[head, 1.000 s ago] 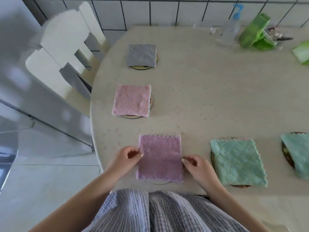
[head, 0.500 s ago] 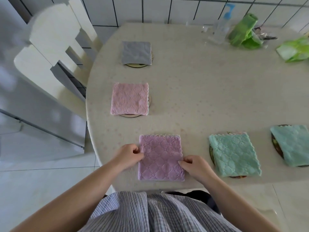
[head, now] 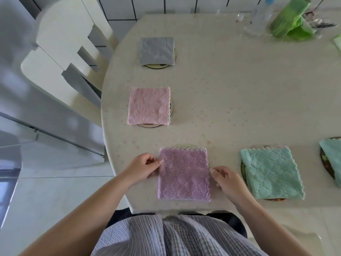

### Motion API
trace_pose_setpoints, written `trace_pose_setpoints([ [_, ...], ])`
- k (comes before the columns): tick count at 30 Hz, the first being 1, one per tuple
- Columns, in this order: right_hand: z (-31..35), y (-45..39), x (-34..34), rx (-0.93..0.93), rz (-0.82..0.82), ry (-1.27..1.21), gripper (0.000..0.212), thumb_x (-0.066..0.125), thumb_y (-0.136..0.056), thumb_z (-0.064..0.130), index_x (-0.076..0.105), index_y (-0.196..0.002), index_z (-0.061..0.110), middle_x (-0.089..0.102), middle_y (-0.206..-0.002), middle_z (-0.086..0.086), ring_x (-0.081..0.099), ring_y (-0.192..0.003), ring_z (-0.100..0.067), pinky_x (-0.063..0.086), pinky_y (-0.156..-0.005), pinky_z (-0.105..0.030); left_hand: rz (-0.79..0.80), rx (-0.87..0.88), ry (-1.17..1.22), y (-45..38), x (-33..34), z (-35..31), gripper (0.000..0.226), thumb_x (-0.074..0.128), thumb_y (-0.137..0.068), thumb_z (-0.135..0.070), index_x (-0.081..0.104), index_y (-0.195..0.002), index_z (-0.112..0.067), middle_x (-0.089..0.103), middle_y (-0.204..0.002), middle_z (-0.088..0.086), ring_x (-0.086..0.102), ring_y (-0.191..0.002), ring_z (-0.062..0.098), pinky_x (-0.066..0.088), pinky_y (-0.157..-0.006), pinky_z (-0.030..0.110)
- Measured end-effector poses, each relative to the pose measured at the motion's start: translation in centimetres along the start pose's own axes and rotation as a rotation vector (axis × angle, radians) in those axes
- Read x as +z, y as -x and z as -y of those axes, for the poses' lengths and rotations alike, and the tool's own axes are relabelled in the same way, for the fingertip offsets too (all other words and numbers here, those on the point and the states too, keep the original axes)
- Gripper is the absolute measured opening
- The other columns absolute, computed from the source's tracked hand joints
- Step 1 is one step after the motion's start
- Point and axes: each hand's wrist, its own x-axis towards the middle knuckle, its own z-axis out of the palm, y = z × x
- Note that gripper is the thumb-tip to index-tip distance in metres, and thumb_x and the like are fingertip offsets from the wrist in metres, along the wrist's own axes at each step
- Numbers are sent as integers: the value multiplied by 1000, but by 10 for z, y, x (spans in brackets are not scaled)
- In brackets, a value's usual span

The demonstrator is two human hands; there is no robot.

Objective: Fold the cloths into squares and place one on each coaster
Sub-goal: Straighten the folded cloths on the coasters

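A folded purple cloth (head: 184, 174) lies square at the table's near edge. My left hand (head: 142, 168) pinches its left edge and my right hand (head: 226, 179) pinches its right edge. No coaster shows under it. A pink cloth (head: 148, 106) covers a coaster (head: 171, 108) further back, and a grey cloth (head: 156, 50) covers another coaster (head: 156, 66) behind that. To the right a teal cloth (head: 271, 172) lies on a dark coaster (head: 243, 168). A second teal cloth (head: 332, 159) on a coaster (head: 325, 163) is cut off by the frame's right edge.
The beige oval table (head: 239, 98) holds a spray bottle (head: 258, 17) and green bags (head: 289, 19) at the back right. A white chair (head: 60, 52) stands at the table's left side. My checked garment (head: 175, 235) touches the near edge.
The purple cloth has been squared up and lies slightly wider. My hands have shifted a little along its side edges. The camera has tilted, so everything sits lower in view.
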Motion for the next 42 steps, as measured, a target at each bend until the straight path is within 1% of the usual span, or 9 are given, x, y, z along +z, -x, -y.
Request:
trace_pose_setpoints([
  [5,41,7,11,-77,-257,-231,14,53,-92,27,62,-102,25,64,-84,12,58,-73,-4,42,-59,-22,-153,25,343,-34,-58,-7,10,55,-92,-11,57,-83,-11,58,-77,6,53,-65,13,46,-57,18],
  [10,98,-21,70,-169,-436,-384,17,56,-90,14,62,-93,30,55,-65,11,45,-51,0,33,-49,-12,-297,174,220,-121,-142,-5,8,65,-81,-29,58,-86,-27,60,-79,-2,57,-74,17,49,-72,36],
  [14,138,-49,127,-37,-417,-530,17,57,-90,20,59,-89,37,67,-85,7,63,-75,-10,46,-66,-21,-203,325,-98,-174,-183,-22,27,63,-87,-25,56,-113,-20,58,-84,-4,60,-77,19,51,-71,35],
  [20,165,-77,159,95,-523,-552,26,58,-88,21,51,-109,34,65,-91,7,62,-75,-8,41,-52,-12,64,445,-371,-207,-193,-56,25,62,-86,-23,59,-110,-20,60,-84,-4,58,-73,21,52,-76,38],
  [27,173,-90,170,50,-640,-280,39,59,-87,12,58,-124,24,56,-98,6,57,-81,-2,34,-71,-1,148,423,-384,-220,-198,-65,10,63,-86,-20,55,-81,-20,59,-63,-4,59,-49,6,49,-64,32],
  [29,173,-86,174,30,-721,-191,44,62,-85,11,57,-126,24,51,-104,5,57,-94,-13,37,-81,-11,20,529,-507,-212,-201,-63,10,63,-85,-23,56,-88,-17,58,-78,-2,59,-69,14,44,-68,31],
  [31,175,-84,180,-4,-805,6,51,67,-80,13,54,-128,23,48,-123,-6,46,-115,-26,36,-95,-29,-152,851,-662,-203,-200,-57,24,59,-84,-28,58,-102,-13,57,-101,5,56,-91,25,44,-79,37],
  [35,191,-88,194,-125,-735,393,54,50,-82,39,49,-133,23,36,-147,-13,23,-136,-25,20,-107,-46,120,1357,-916,-194,-176,-48,56,47,-85,-40,45,-134,-13,43,-143,10,35,-134,25,24,-107,45],
  [42,169,-105,181,-83,-528,595,57,16,-93,59,33,-141,34,29,-152,-3,21,-140,-19,15,-107,-54,307,1343,-1205,-225,-184,-48,67,39,-82,-61,40,-138,-24,33,-150,1,25,-138,14,19,-102,57],
])
